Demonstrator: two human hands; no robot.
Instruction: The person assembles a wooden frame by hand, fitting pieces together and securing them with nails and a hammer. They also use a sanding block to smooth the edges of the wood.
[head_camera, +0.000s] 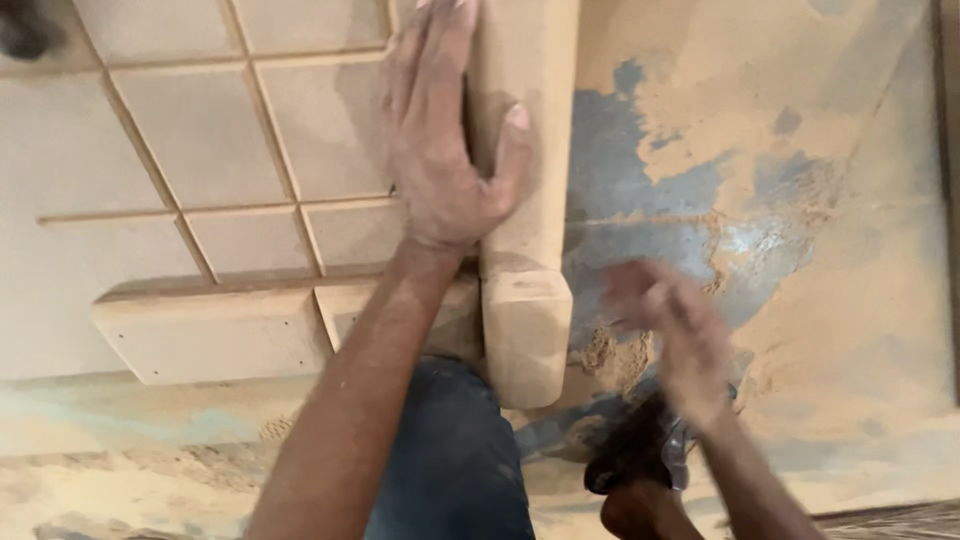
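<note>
My left hand (445, 140) lies flat against a long pale wooden board (525, 200), thumb hooked over its face and fingers along its left edge. The board stands on its end near my knee and has rounded corners. My right hand (665, 335) is blurred, low at the right of the board's lower end; whether it holds anything cannot be told. A large pale panel (200, 150) cut with a grid of grooves lies to the left, right beside the board.
The floor (780, 170) is blue-grey and coated with tan sawdust. My blue-jeaned leg (455, 460) is at the bottom centre, and a dark sandalled foot (635, 470) rests to its right. A thicker slab edge (215, 335) juts below the grooved panel.
</note>
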